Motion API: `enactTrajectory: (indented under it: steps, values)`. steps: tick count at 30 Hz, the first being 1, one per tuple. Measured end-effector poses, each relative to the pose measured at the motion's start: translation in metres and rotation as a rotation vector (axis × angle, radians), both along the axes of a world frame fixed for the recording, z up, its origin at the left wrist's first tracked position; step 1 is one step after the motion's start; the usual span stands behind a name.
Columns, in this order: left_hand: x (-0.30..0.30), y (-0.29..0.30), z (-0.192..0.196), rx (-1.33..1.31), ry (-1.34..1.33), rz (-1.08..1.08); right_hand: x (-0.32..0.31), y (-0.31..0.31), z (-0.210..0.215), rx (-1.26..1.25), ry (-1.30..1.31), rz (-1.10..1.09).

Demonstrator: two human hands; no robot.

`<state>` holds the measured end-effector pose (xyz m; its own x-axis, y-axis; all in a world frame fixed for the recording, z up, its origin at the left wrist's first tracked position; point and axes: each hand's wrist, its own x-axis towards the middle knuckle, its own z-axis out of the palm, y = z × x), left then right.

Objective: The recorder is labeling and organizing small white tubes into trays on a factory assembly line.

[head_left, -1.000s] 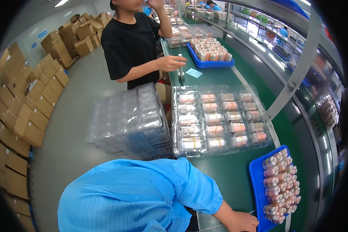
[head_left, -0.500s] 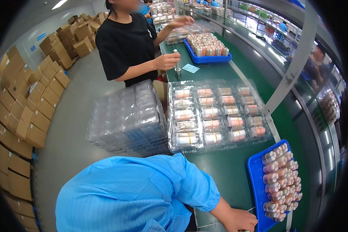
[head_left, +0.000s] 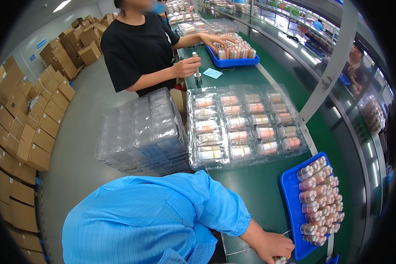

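Observation:
My left hand (head_left: 273, 247), at the end of a blue sleeve (head_left: 220, 204), is low in the view by the green work surface (head_left: 246, 193). Its fingers curl downward around small pale rolls (head_left: 280, 260), mostly cut off by the lower edge. Just right of the hand is a blue tray (head_left: 290, 207), packed with pink-and-white rolls (head_left: 321, 202), some with yellow bands. Beyond lies a clear plastic blister tray (head_left: 229, 163), its pockets filled with banded pink and white rolls (head_left: 238, 135). My right hand is out of view.
Left of the surface stands a tall stack of clear blister trays (head_left: 136, 127). A co-worker in black (head_left: 136, 48) holds a small upright metal tool (head_left: 197, 72) and reaches into another blue tray (head_left: 237, 61). A white post (head_left: 332, 72) rises at right; cardboard boxes (head_left: 35, 141) line the left.
The co-worker's reaching hand has come down onto the rolls in the far blue tray. My left hand has shifted slightly, and more of the rolls under its fingers shows.

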<state>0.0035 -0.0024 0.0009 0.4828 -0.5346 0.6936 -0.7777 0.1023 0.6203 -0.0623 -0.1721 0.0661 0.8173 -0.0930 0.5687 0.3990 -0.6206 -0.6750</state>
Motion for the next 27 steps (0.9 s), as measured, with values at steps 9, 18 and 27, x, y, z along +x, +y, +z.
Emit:
enactTrajectory:
  steps: [9, 18, 27]
  values:
    - [0.001, 0.001, 0.000, -0.044, 0.007, -0.033, -0.002, 0.004, 0.001, 0.053, 0.046, -0.022]
    - [-0.001, 0.001, 0.004, 0.009, 0.043, -0.023, 0.003, -0.010, -0.006, -0.016, -0.019, 0.035]
    - [0.000, 0.003, 0.005, 0.041, 0.043, -0.038, 0.004, -0.016, -0.015, -0.009, -0.016, 0.010]
